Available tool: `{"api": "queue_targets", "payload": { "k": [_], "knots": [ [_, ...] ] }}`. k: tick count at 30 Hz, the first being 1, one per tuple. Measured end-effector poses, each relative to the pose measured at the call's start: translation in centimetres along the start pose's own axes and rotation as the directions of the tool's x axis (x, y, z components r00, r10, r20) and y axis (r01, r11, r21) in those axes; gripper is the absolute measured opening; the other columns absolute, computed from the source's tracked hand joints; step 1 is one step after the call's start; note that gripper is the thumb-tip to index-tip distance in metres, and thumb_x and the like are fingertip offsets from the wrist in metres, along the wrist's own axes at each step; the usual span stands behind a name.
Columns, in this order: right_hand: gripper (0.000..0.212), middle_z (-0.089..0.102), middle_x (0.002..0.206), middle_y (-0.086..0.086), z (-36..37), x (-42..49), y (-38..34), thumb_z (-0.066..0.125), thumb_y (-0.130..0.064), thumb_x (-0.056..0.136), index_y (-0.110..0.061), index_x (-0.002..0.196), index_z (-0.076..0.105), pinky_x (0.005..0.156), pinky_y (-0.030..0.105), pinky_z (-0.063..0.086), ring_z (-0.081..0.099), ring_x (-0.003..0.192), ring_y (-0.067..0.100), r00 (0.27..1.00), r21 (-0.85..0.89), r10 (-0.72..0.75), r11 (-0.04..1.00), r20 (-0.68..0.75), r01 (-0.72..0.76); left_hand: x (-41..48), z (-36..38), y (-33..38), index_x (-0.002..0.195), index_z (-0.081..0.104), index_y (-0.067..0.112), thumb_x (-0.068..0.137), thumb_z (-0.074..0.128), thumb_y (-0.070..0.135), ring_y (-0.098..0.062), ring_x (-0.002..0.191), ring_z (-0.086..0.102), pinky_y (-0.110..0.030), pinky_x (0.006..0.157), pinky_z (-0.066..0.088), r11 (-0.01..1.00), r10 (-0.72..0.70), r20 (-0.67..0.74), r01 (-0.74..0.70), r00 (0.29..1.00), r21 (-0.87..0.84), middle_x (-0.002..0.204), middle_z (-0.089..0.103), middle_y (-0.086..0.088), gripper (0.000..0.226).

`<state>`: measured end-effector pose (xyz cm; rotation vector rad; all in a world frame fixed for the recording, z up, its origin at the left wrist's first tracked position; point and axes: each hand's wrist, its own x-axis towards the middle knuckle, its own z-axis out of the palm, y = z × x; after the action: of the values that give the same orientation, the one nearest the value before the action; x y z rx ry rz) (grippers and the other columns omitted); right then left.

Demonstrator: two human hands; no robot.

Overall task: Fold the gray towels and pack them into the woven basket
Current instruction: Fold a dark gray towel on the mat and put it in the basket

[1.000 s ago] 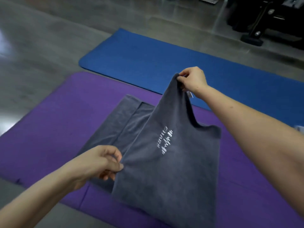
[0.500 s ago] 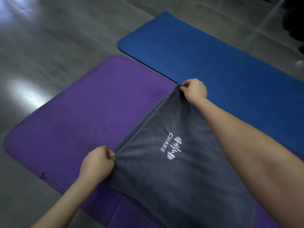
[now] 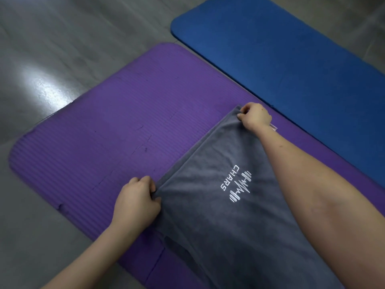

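on the purple mat [image 3: 114, 132], the gray towel [image 3: 208, 222] lies folded over, printed logo [image 3: 236, 185] up. judged step: seating the fold. align the top edge flush with the layer beneath, hold it taut, then smooth toward the crease. left hand [image 3: 137, 201] pinches the near corner of that edge; right hand [image 3: 255, 116] pinches the far corner, so the edge runs straight between them and the cloth spreads rightward. no woven basket is in view.

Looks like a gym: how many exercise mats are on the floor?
2. The purple mat lies under the gray towel; the blue mat lies beside it, farther right. More could lie outside view.
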<state>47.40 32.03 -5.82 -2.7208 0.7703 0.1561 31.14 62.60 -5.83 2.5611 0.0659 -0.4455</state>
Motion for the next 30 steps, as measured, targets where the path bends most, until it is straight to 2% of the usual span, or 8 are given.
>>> {"api": "queue_targets", "payload": {
  "k": [4, 9, 13, 18, 21, 24, 26, 30],
  "knots": [
    [0.023, 0.065, 0.112, 0.005, -0.7, -0.4, 0.8, 0.060, -0.025, 0.090, -0.020, 0.112, 0.057, 0.100, 0.035, 0.027, 0.055, 0.111, 0.026, 0.995, 0.009, -0.049, 0.999, -0.083, 0.050, 0.2, -0.7, 0.2, 0.083, 0.046, 0.017, 0.078, 0.066, 0.028, -0.021, 0.078, 0.053, -0.031, 0.060, 0.036, 0.997, -0.061, 0.082, 0.057, 0.995, 0.055, 0.080, 0.056, 0.001, 0.024],
    [0.037, 0.063, 0.121, 0.011, -2.8, -1.8, 3.0, 0.053, -0.025, 0.094, -0.016, 0.130, 0.051, 0.100, 0.037, 0.027, 0.053, 0.115, 0.032, 0.967, -0.097, -0.199, 0.978, -0.162, 0.185, -0.2, -0.9, 0.5, 0.073, 0.050, 0.024, 0.074, 0.070, 0.037, -0.016, 0.079, 0.054, -0.030, 0.069, 0.042, 0.994, -0.046, 0.213, 0.024, 0.976, 0.104, 0.074, 0.056, 0.010, 0.024],
    [0.033, 0.061, 0.123, 0.013, -5.7, -3.6, 5.9, 0.048, -0.023, 0.096, -0.012, 0.127, 0.055, 0.099, 0.038, 0.029, 0.052, 0.115, 0.032, 0.942, -0.072, -0.259, 0.966, -0.214, 0.249, -0.7, -1.7, 0.3, 0.059, 0.048, 0.020, 0.076, 0.073, 0.031, -0.013, 0.060, 0.048, -0.027, 0.053, 0.033, 1.000, 0.000, 0.129, -0.001, 0.992, 0.002, 0.060, 0.053, 0.006, 0.032],
    [0.025, 0.063, 0.114, 0.016, -11.8, -8.2, 11.4, 0.044, -0.016, 0.097, -0.004, 0.112, 0.059, 0.093, 0.043, 0.038, 0.055, 0.108, 0.035, 0.928, -0.013, -0.249, 0.967, -0.278, 0.255, -1.3, -3.6, 2.8, 0.061, 0.054, 0.018, 0.075, 0.076, 0.026, -0.012, 0.058, 0.051, -0.025, 0.053, 0.035, 0.970, 0.134, -0.064, -0.144, 0.989, -0.194, 0.059, 0.057, 0.003, 0.028],
    [0.024, 0.062, 0.113, 0.016, -16.6, -11.7, 15.3, 0.041, -0.016, 0.099, -0.003, 0.112, 0.057, 0.082, 0.036, 0.038, 0.055, 0.103, 0.033, 0.932, 0.015, -0.205, 0.976, -0.300, 0.219, -1.5, -5.0, 5.6, 0.065, 0.057, 0.016, 0.075, 0.077, 0.025, -0.012, 0.058, 0.052, -0.020, 0.052, 0.035, 0.945, 0.202, -0.137, -0.230, 0.970, -0.233, 0.062, 0.060, 0.001, 0.024],
    [0.025, 0.061, 0.113, 0.013, -21.3, -15.3, 19.1, 0.040, -0.018, 0.099, -0.008, 0.119, 0.052, 0.075, 0.029, 0.035, 0.056, 0.096, 0.029, 0.936, 0.033, -0.166, 0.982, -0.312, 0.185, -1.7, -6.8, 9.5, 0.067, 0.058, 0.019, 0.075, 0.077, 0.025, -0.009, 0.062, 0.054, -0.014, 0.053, 0.036, 0.901, 0.372, -0.141, -0.394, 0.917, -0.182, 0.065, 0.062, 0.003, 0.022],
    [0.032, 0.056, 0.123, 0.011, -24.3, -17.6, 21.5, 0.040, -0.016, 0.098, -0.013, 0.130, 0.045, 0.085, 0.032, 0.038, 0.053, 0.107, 0.030, 0.923, 0.028, -0.164, 0.982, -0.349, 0.185, -2.0, -8.3, 12.9, 0.070, 0.060, 0.020, 0.075, 0.077, 0.025, -0.014, 0.065, 0.057, -0.013, 0.057, 0.037, 0.850, 0.503, -0.131, -0.517, 0.854, -0.104, 0.068, 0.064, 0.003, 0.018],
    [0.037, 0.046, 0.124, 0.009, -30.3, -21.1, 26.2, 0.035, -0.012, 0.097, -0.017, 0.133, 0.043, 0.092, 0.036, 0.037, 0.050, 0.111, 0.032, 0.897, -0.060, -0.189, 0.982, -0.399, 0.180, -2.8, -11.7, 20.8, 0.074, 0.067, 0.013, 0.076, 0.076, 0.026, -0.023, 0.074, 0.059, -0.029, 0.060, 0.035, 0.747, 0.664, -0.104, -0.662, 0.740, 0.063, 0.072, 0.064, -0.001, 0.016]
  ]
}}
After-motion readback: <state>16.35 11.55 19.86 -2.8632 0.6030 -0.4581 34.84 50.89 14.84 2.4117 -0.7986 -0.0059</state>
